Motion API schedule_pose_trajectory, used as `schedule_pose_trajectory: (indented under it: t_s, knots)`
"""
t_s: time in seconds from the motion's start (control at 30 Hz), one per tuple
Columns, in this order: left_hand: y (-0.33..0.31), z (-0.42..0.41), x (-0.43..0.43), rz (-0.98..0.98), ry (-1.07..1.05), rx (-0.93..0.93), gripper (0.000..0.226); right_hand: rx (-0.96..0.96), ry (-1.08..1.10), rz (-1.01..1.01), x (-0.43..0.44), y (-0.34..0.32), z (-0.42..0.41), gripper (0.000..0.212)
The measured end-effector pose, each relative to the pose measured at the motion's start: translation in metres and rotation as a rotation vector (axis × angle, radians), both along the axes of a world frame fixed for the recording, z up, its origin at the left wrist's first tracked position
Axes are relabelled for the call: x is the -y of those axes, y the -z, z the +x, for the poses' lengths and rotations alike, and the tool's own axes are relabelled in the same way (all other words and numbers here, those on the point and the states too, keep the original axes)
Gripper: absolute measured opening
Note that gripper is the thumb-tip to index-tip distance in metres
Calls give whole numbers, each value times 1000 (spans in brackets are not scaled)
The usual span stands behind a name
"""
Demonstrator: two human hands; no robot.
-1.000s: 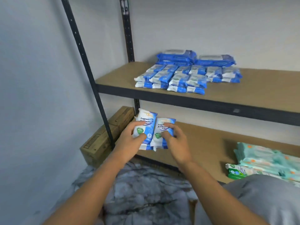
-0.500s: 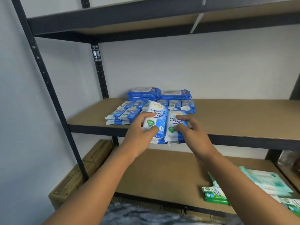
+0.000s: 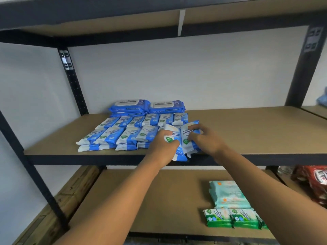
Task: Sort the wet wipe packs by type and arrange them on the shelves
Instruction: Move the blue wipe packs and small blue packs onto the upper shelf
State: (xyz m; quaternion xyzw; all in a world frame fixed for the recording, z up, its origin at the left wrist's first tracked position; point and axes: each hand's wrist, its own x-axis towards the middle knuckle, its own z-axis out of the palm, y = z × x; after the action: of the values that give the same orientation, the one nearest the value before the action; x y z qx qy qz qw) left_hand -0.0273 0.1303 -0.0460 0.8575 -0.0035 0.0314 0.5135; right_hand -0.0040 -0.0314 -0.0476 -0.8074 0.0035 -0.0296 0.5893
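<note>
Small blue-and-white antibacterial wipe packs [image 3: 113, 137] lie in rows on the middle shelf [image 3: 256, 131], with larger blue packs [image 3: 148, 108] stacked behind them. My left hand [image 3: 163, 148] grips a stack of blue-and-white packs [image 3: 178, 152] at the shelf's front edge. Beside it, my right hand [image 3: 205, 140] holds another small stack of the same packs [image 3: 188, 138]. Both stacks sit at the right end of the front row, partly overhanging the edge.
On the lower shelf [image 3: 150, 200] at the right lie pale green packs [image 3: 228, 195] and small green-and-white packs [image 3: 231, 218]. Red packs [image 3: 316, 181] sit on the neighbouring unit. A wooden crate [image 3: 53, 209] stands low at the left. Black uprights [image 3: 74, 82] frame the shelves.
Both hands have carried the blue-and-white packs up from near the lower shelf and forward onto the middle shelf, beside the existing rows.
</note>
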Motion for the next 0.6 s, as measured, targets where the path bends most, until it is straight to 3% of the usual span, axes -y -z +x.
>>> schedule_pose_trajectory:
  t_s: [0.27,0.37,0.43,0.6]
  knots:
    - [6,-5,-10,436,10,128,45,-8,-103,-153,9,3,15,24]
    - [6,-10,-13,753,-10,255,65,-42,-151,-117,18,3,7,32]
    - [6,-10,-14,934,-25,359,69,-11,-175,-225,25,3,0,42]
    - [13,-3,-14,947,0,427,57,123,-122,-485,29,15,-3,53]
